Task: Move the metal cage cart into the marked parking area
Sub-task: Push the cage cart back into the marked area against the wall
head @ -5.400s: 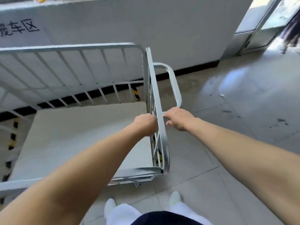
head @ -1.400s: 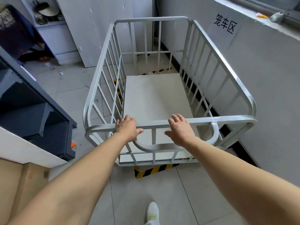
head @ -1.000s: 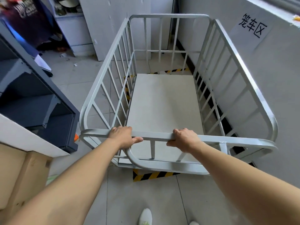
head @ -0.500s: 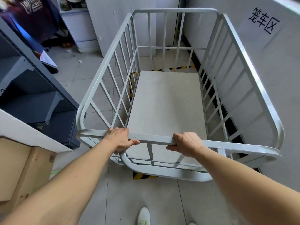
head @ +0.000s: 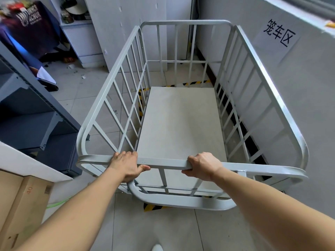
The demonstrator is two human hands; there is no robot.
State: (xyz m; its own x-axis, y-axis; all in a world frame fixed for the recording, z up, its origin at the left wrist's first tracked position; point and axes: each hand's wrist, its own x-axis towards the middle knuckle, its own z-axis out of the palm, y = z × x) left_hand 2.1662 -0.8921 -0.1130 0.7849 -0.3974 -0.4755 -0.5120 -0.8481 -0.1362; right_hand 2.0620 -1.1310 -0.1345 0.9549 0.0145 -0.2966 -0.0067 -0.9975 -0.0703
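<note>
Right of the dark shelving [head: 36, 124], the left hand [head: 126, 166] clenches the near rail of the cage cart [head: 181, 124], standing over striped tape [head: 192, 82], as does the right hand [head: 204, 166]; an uneven shove could scrape it along the wall [head: 299, 115].

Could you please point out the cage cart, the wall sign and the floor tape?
cage cart [head: 163, 163]: head view, near rail
wall sign [head: 278, 33]: head view, printed characters
floor tape [head: 197, 82]: head view, far strip

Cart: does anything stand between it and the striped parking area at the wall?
Nothing visible does. The cart already stands over the striped tape beside the wall; the left hand and right hand grip its near rail.
</note>
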